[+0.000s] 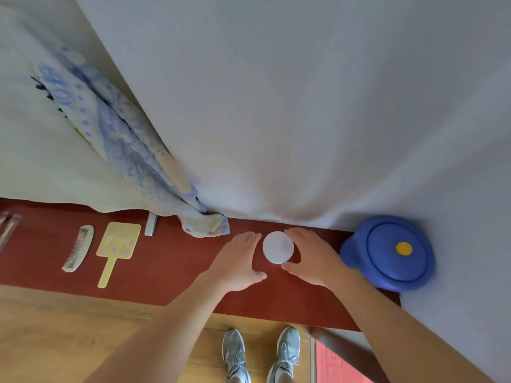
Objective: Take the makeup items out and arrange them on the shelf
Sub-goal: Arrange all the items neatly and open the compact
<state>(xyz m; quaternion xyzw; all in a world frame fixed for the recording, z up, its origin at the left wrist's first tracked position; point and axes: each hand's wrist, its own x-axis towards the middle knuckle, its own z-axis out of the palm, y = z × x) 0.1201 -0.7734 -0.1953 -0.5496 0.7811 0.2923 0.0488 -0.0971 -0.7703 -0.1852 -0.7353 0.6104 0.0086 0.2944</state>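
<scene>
Both forearms reach over the shelf (166,261); the left hand (237,261) and right hand (312,258), fingers spread and released, flank a white jar (278,246) between their fingertips.

1 comb (78,248); 1 mirror (117,246); 1 jar (278,247); 2 hands (237,262)

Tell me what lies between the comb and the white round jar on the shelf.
Head view: the yellow hand mirror, then bare shelf and the left hand.

I see a round white jar (278,247) standing upright on the red-brown shelf (171,261). Far to its left, a pale comb (78,248) and a yellow hand mirror (116,248) lie flat, side by side.
</scene>
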